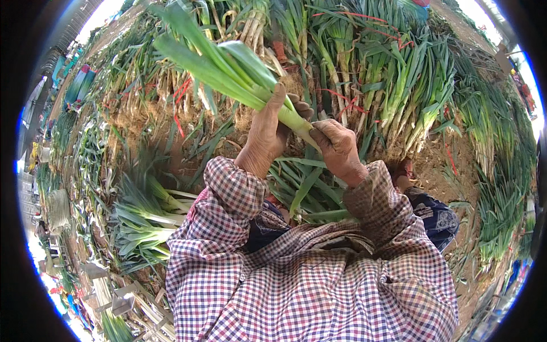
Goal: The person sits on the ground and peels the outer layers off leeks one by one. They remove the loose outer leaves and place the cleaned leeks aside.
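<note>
A large green onion (pixel 222 81) slants across the space in front of my chest, its broad leaves fanned toward the upper left. My left hand (pixel 268 128) wraps its stalk just below the leaves, with the thumb lying along it. Lower down, my right hand (pixel 339 143) pinches the pale part of the stalk between thumb and bent fingers. The stalk's end is partly hidden behind that hand. Loose green leaves (pixel 305 186) lie beneath my forearms, close to my lap. More green onions (pixel 149 222) with white stems rest beside my left sleeve.
Bundles of green onions (pixel 393 85), some with red ties (pixel 348 104), cover the ground ahead. Rooty bundles (pixel 145 102) lie at the left, and another row (pixel 500 205) runs along the right. A wooden and metal frame (pixel 128 299) stands at the lower left. Bare soil (pixel 459 158) shows at the right.
</note>
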The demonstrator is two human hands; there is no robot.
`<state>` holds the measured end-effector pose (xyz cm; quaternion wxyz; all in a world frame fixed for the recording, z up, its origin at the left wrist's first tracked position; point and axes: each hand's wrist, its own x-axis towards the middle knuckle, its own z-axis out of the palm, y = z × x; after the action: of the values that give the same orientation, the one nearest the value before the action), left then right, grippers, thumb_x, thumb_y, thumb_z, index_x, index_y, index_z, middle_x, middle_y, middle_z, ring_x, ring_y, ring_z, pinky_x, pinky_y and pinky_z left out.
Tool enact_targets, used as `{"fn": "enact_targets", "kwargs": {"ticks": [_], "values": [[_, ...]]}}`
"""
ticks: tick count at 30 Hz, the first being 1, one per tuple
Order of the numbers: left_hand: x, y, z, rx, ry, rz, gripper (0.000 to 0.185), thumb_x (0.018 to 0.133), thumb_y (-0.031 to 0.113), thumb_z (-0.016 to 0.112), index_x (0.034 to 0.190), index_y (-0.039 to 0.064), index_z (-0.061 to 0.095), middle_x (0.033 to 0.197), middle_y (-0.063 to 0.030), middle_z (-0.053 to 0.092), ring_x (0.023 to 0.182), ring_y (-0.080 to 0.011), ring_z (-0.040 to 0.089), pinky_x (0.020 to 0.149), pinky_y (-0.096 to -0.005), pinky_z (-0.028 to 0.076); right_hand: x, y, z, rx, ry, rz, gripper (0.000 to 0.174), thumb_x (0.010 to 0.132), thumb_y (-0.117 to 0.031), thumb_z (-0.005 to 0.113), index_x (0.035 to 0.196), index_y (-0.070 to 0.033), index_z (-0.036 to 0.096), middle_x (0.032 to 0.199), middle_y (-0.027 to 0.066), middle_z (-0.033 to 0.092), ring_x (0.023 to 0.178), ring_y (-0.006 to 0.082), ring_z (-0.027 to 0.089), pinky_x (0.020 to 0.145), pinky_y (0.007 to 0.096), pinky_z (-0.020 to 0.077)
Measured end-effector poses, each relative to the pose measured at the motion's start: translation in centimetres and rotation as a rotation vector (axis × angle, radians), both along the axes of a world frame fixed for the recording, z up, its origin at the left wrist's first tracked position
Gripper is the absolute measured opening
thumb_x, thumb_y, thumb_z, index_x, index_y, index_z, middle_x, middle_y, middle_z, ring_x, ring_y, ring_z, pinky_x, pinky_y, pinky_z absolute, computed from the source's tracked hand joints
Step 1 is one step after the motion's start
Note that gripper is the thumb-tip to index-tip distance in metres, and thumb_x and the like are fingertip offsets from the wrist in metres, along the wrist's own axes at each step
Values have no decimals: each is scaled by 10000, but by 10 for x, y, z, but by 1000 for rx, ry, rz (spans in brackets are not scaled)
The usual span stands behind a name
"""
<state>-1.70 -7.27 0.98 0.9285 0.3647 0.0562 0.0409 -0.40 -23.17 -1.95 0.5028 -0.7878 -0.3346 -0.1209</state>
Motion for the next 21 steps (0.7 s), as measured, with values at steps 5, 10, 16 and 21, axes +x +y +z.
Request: {"fn": "enact_targets", "kwargs": {"ticks": [5,10,16,21], "values": [[-2,3,-7,72,-36,-52,487,808,409,683,978,-13,510,847,-124,575,791,-271,623,691,-409,545,-7,1,-1,-173,32,2,151,785,-121,619,872,-4,580,811,175,586,730,369,579,604,422,473],[-3,-2,-6,98,2,-40,506,807,413,683,997,-22,506,870,-134,578,780,-268,621,717,-411,541,3,2,-25,-160,92,-91,104,807,-118,560,822,-16,576,762,196,609,692,376,599,604,430,480],[-11,6,14,74,-108,-126,608,845,575,528,967,-20,532,799,-132,597,758,-271,622,758,-431,527,27,-72,-107,-1038,620,-239,170,855,-177,491,866,-28,572,898,160,648,795,255,630,686,368,519],[-7,16,18,21,-104,-206,656,865,631,410,957,-6,539,774,-119,595,739,-261,623,865,-463,479,-5,-134,-137,-1451,603,5,223,884,-139,474,993,18,589,983,192,621,897,270,612,804,379,506]]}}
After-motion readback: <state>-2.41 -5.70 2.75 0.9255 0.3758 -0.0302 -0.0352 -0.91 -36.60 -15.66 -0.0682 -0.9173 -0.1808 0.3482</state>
